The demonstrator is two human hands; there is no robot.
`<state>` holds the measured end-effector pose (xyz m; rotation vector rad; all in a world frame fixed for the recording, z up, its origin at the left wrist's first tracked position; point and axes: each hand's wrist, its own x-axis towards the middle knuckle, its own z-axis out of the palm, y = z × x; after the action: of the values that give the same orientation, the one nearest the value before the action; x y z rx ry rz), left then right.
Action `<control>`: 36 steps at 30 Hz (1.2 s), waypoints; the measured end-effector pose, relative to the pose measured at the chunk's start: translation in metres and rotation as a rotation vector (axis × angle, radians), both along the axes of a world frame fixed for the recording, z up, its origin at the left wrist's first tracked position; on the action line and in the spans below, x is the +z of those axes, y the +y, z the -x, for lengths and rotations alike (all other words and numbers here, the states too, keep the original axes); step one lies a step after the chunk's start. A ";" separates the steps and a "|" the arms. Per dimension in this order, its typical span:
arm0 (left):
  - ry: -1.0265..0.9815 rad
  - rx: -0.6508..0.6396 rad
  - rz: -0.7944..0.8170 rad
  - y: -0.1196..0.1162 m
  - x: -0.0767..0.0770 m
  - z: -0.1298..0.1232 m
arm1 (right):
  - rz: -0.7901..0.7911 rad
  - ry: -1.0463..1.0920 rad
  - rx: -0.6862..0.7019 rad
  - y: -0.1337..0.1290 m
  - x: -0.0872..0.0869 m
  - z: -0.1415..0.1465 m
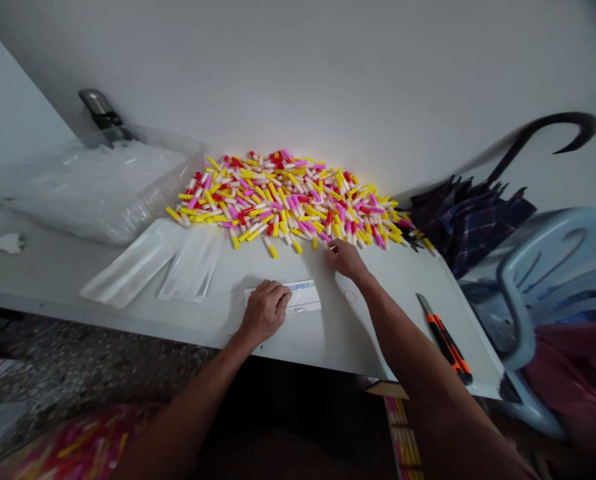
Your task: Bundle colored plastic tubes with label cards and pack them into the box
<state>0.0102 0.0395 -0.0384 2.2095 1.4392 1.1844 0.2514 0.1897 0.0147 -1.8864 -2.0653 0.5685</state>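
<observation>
A heaped pile of small plastic tubes [283, 200] with white bodies and yellow, pink or red ends covers the back of the white table [358, 320]. My right hand [345, 259] reaches its front edge, fingertips among the nearest tubes. Whether those fingers hold one is hidden. My left hand [267, 310] lies lower on the table, its fingers curled over the left end of a white printed card [305, 297]. Part of the card is covered by that hand.
Flat transparent plastic sleeves [138, 263] lie left of the card, below a large transparent bag [88, 187]. An orange utility knife [445, 340] lies at the right edge. A folded plaid umbrella [471, 220] and a pale blue chair [528, 287] stand to the right.
</observation>
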 end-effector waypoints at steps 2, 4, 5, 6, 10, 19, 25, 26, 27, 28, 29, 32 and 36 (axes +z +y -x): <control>-0.009 -0.002 -0.001 0.000 0.000 0.000 | 0.046 0.159 0.043 -0.021 0.004 -0.010; -0.016 0.000 -0.002 0.001 0.000 0.001 | 0.086 0.424 0.102 -0.045 0.007 -0.016; -0.018 0.001 -0.003 0.001 0.000 0.000 | 0.098 0.567 0.130 -0.057 0.007 -0.017; -0.020 0.002 -0.004 0.001 0.000 0.000 | 0.102 0.694 0.150 -0.068 0.006 -0.017; -0.022 -0.005 -0.009 0.000 0.000 0.000 | 0.071 0.906 0.164 -0.106 -0.010 -0.008; 0.044 0.001 -0.041 0.001 0.000 0.001 | -0.222 0.377 0.424 -0.138 -0.035 0.002; 0.038 0.001 -0.035 0.000 0.001 0.000 | -0.131 0.288 0.536 -0.141 -0.025 -0.001; 0.038 0.002 -0.036 0.000 0.001 0.000 | -0.116 0.284 0.537 -0.140 -0.023 -0.002; 0.038 0.004 -0.037 0.000 0.001 0.000 | -0.110 0.278 0.524 -0.139 -0.022 -0.002; 0.039 0.006 -0.039 0.000 0.001 0.000 | -0.116 0.272 0.496 -0.138 -0.021 -0.002; 0.040 0.007 -0.041 0.000 0.001 0.000 | -0.129 0.269 0.459 -0.137 -0.022 -0.001; 0.043 0.002 -0.039 0.000 0.002 0.000 | -0.147 0.288 0.423 -0.134 -0.027 0.007; 0.042 -0.002 -0.038 0.001 0.001 0.000 | -0.114 0.343 0.565 -0.129 -0.029 0.016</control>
<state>0.0101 0.0400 -0.0373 2.2740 1.4416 1.1810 0.2353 0.0609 -0.0148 -1.0360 -2.3140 0.8111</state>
